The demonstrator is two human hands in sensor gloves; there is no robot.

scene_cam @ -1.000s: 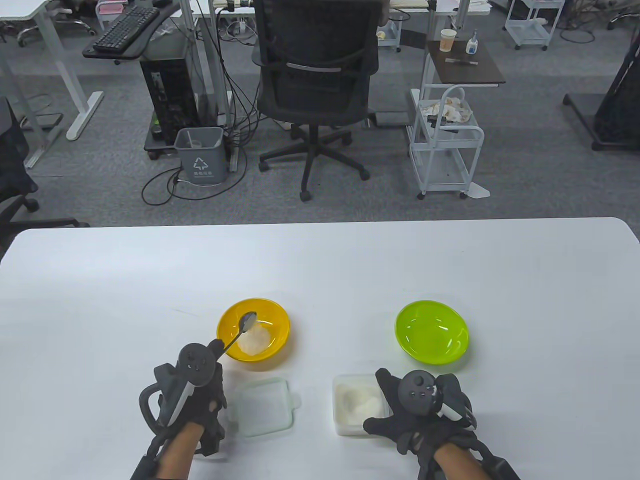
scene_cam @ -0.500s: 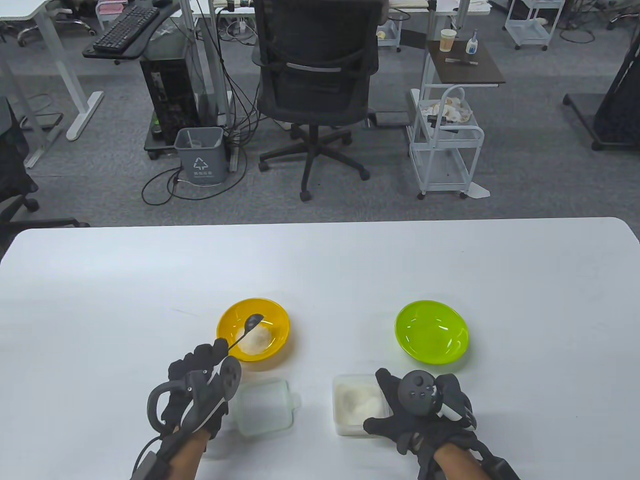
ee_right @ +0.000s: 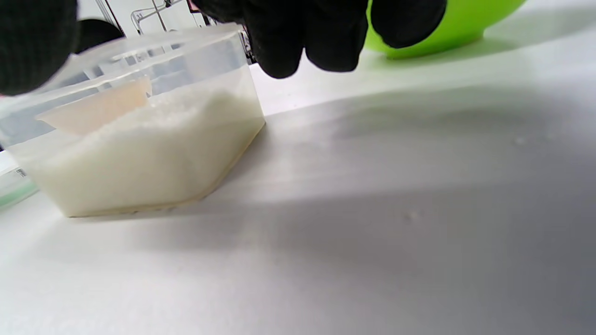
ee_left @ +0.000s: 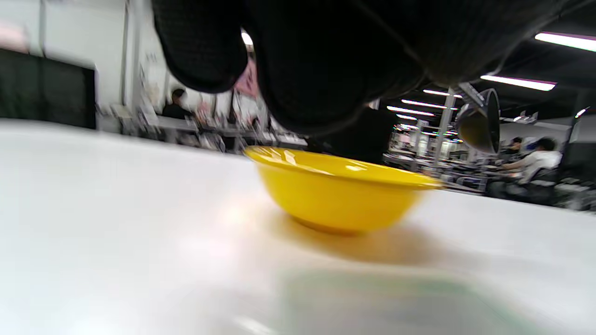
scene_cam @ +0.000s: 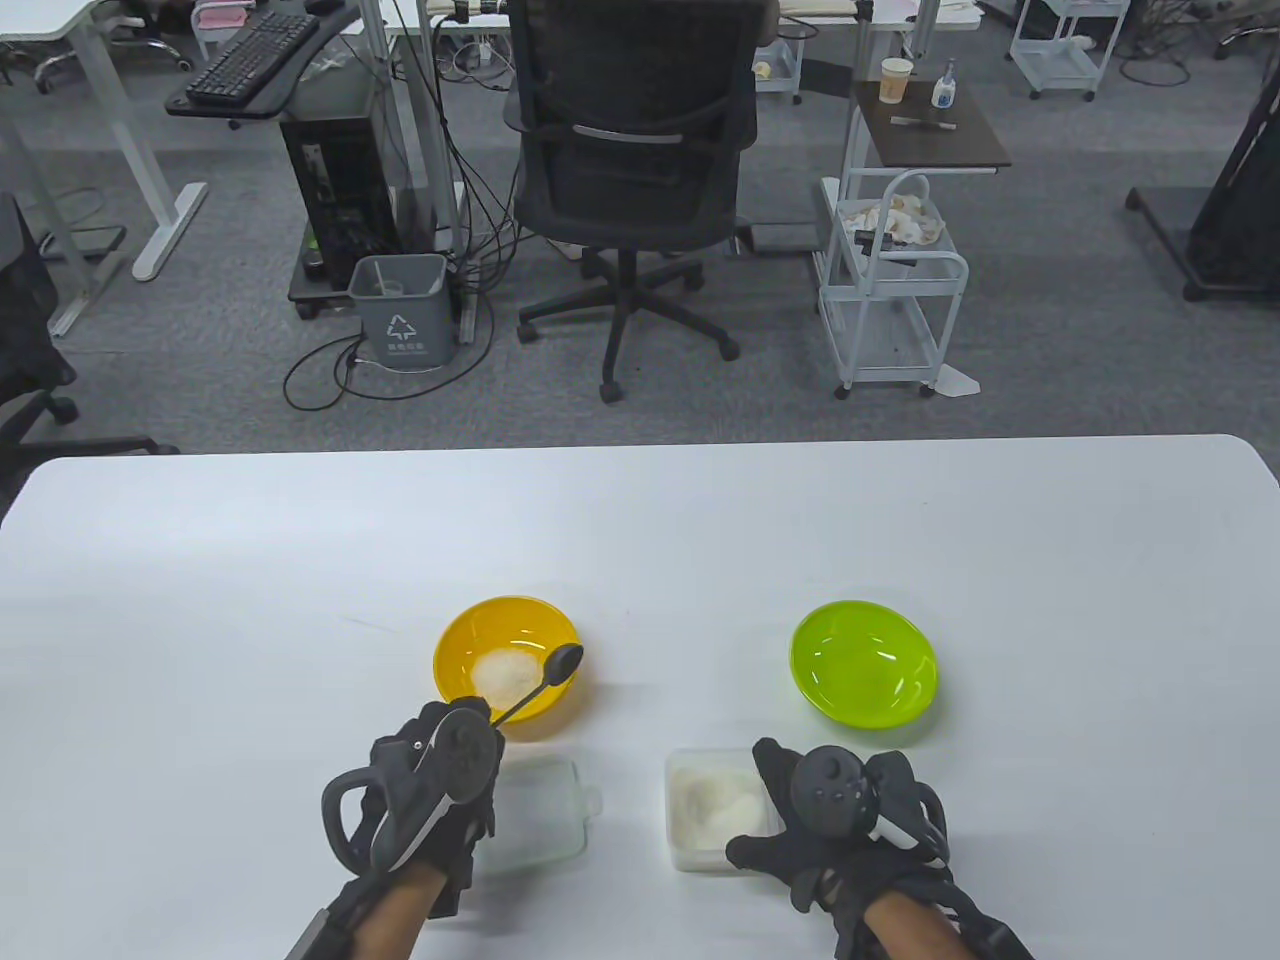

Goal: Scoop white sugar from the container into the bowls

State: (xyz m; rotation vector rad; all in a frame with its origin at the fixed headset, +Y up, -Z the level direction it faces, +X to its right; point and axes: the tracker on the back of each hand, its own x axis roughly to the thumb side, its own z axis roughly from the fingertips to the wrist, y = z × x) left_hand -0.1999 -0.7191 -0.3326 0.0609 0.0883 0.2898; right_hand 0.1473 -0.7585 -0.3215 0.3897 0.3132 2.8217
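My left hand (scene_cam: 440, 770) holds a metal spoon (scene_cam: 545, 678) by its handle. The spoon's bowl hangs over the right rim of the yellow bowl (scene_cam: 460, 640), which has a heap of white sugar (scene_cam: 503, 674) in it. In the left wrist view the yellow bowl (ee_left: 335, 190) is ahead and the spoon's bowl (ee_left: 479, 122) is at upper right. My right hand (scene_cam: 850, 810) rests against the right side of the clear sugar container (scene_cam: 705, 805), also close in the right wrist view (ee_right: 139, 135). The green bowl (scene_cam: 864, 662) holds no sugar.
The container's clear lid (scene_cam: 535, 810) lies flat on the white table (scene_cam: 640, 540) between my hands, partly under my left hand. An office chair (scene_cam: 630, 170), a bin and a cart stand beyond the table's far edge.
My left hand has turned and moved right. The spoon has swung from over the sugar heap in the yellow bowl to its right rim. My right hand has stayed put.
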